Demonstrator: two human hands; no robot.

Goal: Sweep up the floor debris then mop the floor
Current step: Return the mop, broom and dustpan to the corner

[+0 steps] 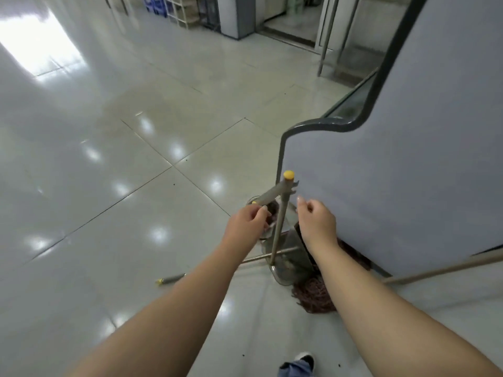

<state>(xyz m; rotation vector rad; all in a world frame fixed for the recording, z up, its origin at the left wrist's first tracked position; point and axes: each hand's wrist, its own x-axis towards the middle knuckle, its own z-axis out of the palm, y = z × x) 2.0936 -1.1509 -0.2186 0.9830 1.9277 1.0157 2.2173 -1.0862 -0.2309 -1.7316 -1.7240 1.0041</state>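
My left hand [246, 223] grips the yellow-tipped end of a grey handle [272, 192] that slants up to an upright metal pole [280, 219] with a yellow cap. That pole stands in a metal dustpan [288, 261] on the floor. My right hand [317, 219] hovers just right of the pole, fingers loosely curled, holding nothing. A brown string mop head [313, 295] lies by the dustpan, and its wooden handle [441, 269] runs off to the right. Another thin handle [171, 278] with a yellow tip lies flat on the tiles. Small dark specks [174, 184] dot the floor.
A blue-grey partition [408, 159] with a dark rim rises on the right, right behind the tools. Glossy pale tiles [109, 186] stretch left and ahead, with a damp patch [152, 104]. Shelving and a doorway [294, 23] stand far back. My shoe [302, 361] shows at the bottom.
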